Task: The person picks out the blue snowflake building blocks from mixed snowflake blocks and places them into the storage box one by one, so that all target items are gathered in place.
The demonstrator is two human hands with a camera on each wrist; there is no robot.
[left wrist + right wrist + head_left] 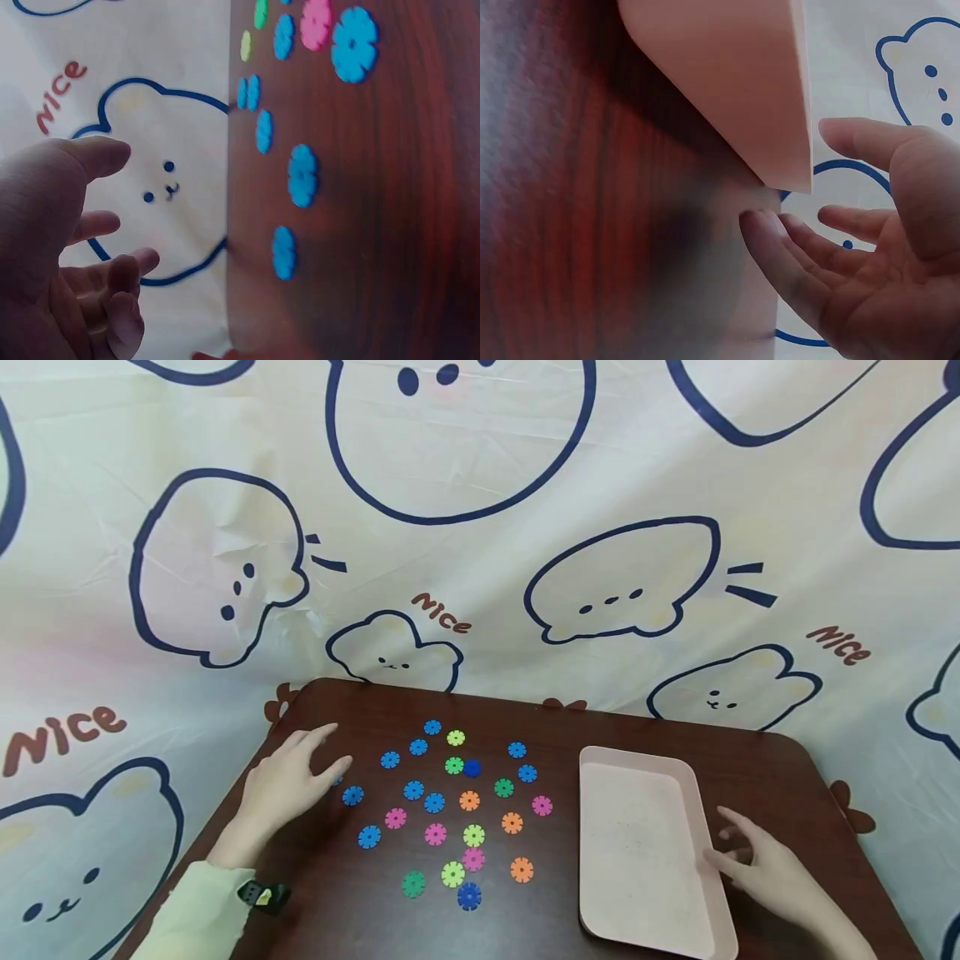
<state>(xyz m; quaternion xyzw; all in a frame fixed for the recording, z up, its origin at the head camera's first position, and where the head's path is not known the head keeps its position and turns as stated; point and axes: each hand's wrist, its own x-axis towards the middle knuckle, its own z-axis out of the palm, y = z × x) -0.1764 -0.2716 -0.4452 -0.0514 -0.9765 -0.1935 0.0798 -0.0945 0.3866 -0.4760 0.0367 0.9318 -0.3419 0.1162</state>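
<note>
My left hand [281, 785] hovers at the table's left side with its fingers spread and nothing in them. Near its thumb lie blue notched discs [352, 796], flat and flower-shaped; two of them [303, 175] show beside the fingers in the left wrist view. More discs are scattered across the middle: pink [395, 818], orange [469, 800], green [413, 883] and yellow-green [453, 874]. My right hand [772, 864] is at the right rim of a pale pink tray [645, 843], thumb close to the edge and fingers loosely bent, holding nothing. No discs lie in the tray.
The dark brown wooden table [540, 927] has rounded back corners. Behind it and along both sides hangs a white cloth [495, 568] printed with bear outlines. A dark band [262, 895] with a small device circles the left wrist.
</note>
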